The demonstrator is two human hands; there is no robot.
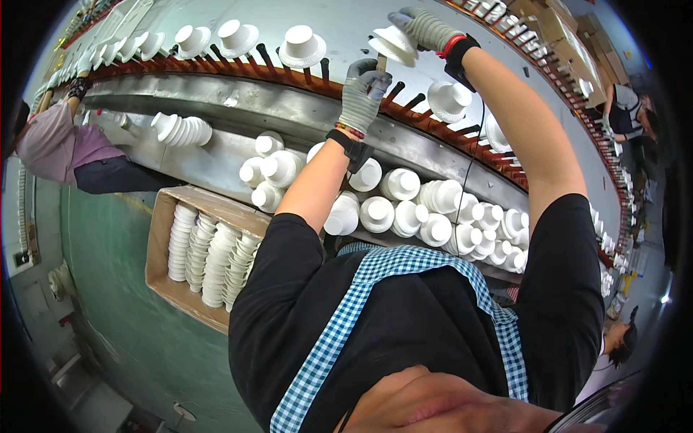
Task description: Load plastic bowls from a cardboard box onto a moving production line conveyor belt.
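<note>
My right hand (426,29), in a striped grey glove, grips a white hat-shaped piece (393,46) with a wide flared rim, tilted above the red-brown rail. Two rims seem to show there, one over the other. Just below it, my left hand (363,94), gloved alike, is closed around a narrow tan stick (381,63) that rises from its fingers toward the white piece; the stick's lower end is hidden. Along the rail (411,115), several black-tipped pegs (325,68) stand up. Similar white pieces sit on it to either side, such as one white piece (302,46) at the left.
Several nested stacks of white pieces (377,213) lie on the metal ledge (238,148) before me. At the left, a cardboard box (166,278) holds more stacks. A co-worker in a pink top (68,148) works farther left; another person (629,108) stands far right.
</note>
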